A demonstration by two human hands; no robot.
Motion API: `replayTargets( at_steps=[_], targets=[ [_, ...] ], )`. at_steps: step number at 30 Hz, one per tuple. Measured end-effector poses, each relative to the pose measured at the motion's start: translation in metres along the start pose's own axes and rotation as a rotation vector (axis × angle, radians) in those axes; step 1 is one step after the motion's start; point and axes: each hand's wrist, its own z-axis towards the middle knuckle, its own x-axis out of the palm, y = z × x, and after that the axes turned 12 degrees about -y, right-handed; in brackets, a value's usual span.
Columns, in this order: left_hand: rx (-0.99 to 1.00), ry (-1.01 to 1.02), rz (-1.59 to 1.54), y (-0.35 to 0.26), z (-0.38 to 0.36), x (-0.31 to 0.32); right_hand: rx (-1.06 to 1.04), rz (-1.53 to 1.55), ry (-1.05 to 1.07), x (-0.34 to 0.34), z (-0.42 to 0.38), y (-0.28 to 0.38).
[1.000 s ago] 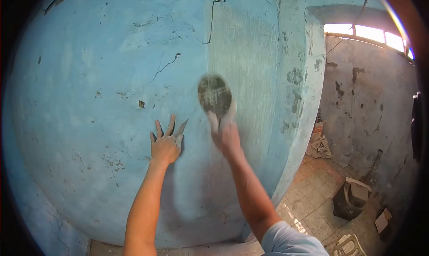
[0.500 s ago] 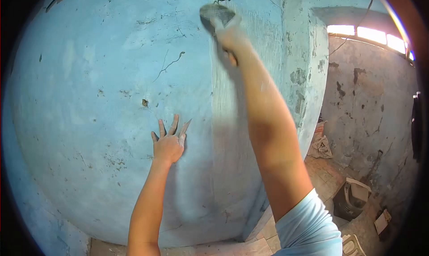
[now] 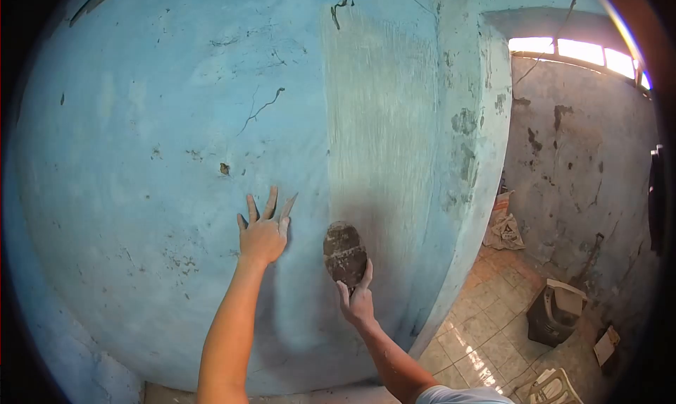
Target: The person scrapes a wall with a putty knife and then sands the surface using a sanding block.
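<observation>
My left hand [image 3: 262, 240] rests against the blue wall [image 3: 176, 108] with its fingers spread and dusty. Lower and further right, my right hand [image 3: 359, 302] grips the bottom end of a dark oval rubbing block [image 3: 345, 253], its face worn and streaked with pale dust. The block is upright at the lower part of a pale scraped strip [image 3: 380, 115] on the wall. Whether the block touches the wall is hard to tell.
Cracks and a small hole [image 3: 224, 169] mark the wall. To the right is a doorway edge [image 3: 461, 263]. Beyond it, a dark bulky container [image 3: 556, 312], sacks [image 3: 504, 231] and a chair-like plastic piece [image 3: 553, 388] stand on the tiled floor [image 3: 468, 333].
My right hand has come down with the rubbing block from the top of the scraped strip to its lower part. My left hand has stayed in place on the wall.
</observation>
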Motion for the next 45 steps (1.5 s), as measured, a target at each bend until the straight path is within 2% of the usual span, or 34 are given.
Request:
replayTargets(
  at_steps=[1, 3, 5, 7, 9, 11, 13, 18, 21, 23, 24, 25, 28, 29, 30, 31, 33, 35, 38, 40, 42, 43, 45],
  targets=[
    [0.003, 0.000, 0.001, 0.000, 0.002, 0.000, 0.025, 0.021, 0.015, 0.000, 0.002, 0.003],
    [0.011, 0.019, 0.005, 0.002, 0.001, 0.001, -0.181, 0.018, -0.088, 0.007, 0.043, 0.022],
    [0.002, 0.024, 0.004, 0.001, 0.001, 0.000, -0.132, 0.105, -0.056, 0.006, 0.098, 0.075],
    [-0.001, 0.025, -0.014, 0.000, 0.001, -0.003, -0.409, 0.056, -0.207, 0.018, 0.167, 0.107],
    [0.001, 0.024, -0.040, -0.001, -0.001, -0.006, -0.207, 0.035, -0.124, 0.012, 0.220, 0.180],
    [-0.004, 0.020, -0.031, -0.002, -0.002, -0.008, -0.233, -0.077, -0.172, 0.014, 0.268, 0.233],
    [-0.009, 0.019, -0.026, -0.002, -0.002, -0.008, -0.379, -0.114, -0.264, 0.025, 0.326, 0.263],
    [0.000, 0.014, -0.029, 0.003, 0.001, -0.002, -0.079, -0.020, -0.011, -0.011, 0.352, 0.374],
    [-0.021, 0.036, -0.020, 0.000, 0.001, -0.006, -0.100, -0.095, -0.028, -0.015, 0.352, 0.358],
    [-0.025, 0.046, -0.026, -0.002, -0.001, -0.010, -0.273, -0.199, -0.195, 0.012, 0.365, 0.293],
    [-0.026, 0.046, -0.029, -0.003, -0.001, -0.011, -0.591, -0.183, -0.393, 0.034, 0.370, 0.231],
    [-0.024, 0.047, -0.027, -0.004, -0.002, -0.011, -0.370, -0.128, -0.225, 0.018, 0.310, 0.226],
    [-0.011, 0.022, -0.023, -0.004, -0.002, -0.009, -0.280, 0.062, -0.119, 0.021, 0.209, 0.117],
    [-0.008, 0.009, -0.024, -0.003, -0.003, -0.003, -0.367, 0.081, -0.125, 0.016, 0.167, 0.093],
    [-0.007, -0.010, -0.023, -0.001, -0.002, 0.001, -0.201, 0.098, -0.037, 0.013, 0.128, 0.068],
    [-0.002, -0.022, -0.025, -0.001, -0.002, 0.003, -0.220, 0.021, -0.070, 0.010, 0.091, 0.045],
    [0.006, -0.044, -0.031, 0.000, -0.003, 0.007, -0.056, -0.001, -0.017, 0.004, 0.026, -0.001],
    [0.022, -0.058, -0.038, 0.003, -0.004, 0.016, 0.220, 0.017, 0.097, -0.004, -0.010, -0.021],
    [0.018, -0.096, -0.035, 0.001, -0.002, 0.015, -0.029, 0.073, -0.036, 0.007, 0.016, -0.010],
    [0.015, -0.106, -0.032, 0.002, -0.004, 0.018, -0.222, 0.087, -0.092, 0.007, 0.076, 0.045],
    [0.023, -0.118, -0.032, 0.004, -0.003, 0.023, -0.263, 0.153, -0.106, 0.011, 0.145, 0.101],
    [0.019, -0.111, -0.044, 0.003, -0.004, 0.021, -0.357, 0.103, -0.165, 0.018, 0.187, 0.120],
    [0.010, -0.099, -0.063, 0.001, -0.005, 0.014, -0.147, -0.032, -0.109, 0.012, 0.248, 0.204]
  ],
)
